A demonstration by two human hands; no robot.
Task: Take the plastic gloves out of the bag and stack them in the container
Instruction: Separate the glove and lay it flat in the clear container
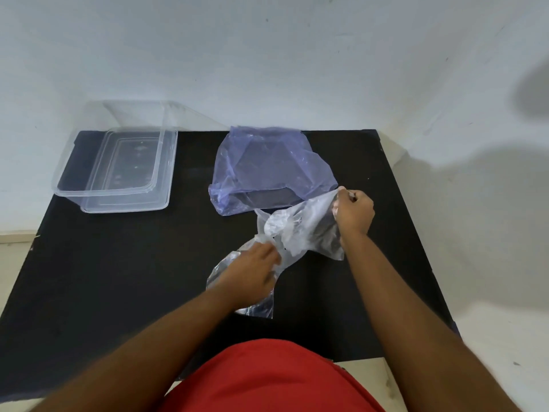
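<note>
Crinkly clear plastic gloves (300, 230) pinched by right hand (353, 212) fingers, gripped by left hand (252, 275).

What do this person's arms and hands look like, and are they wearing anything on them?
Both forearms are bare from the bottom of the view to the wrists: no sleeves show. The left hand and right hand are bare too, with no gloves, and no rings, watch or bracelet can be seen. The only clothing in sight is a red garment at the bottom of the view.
</note>
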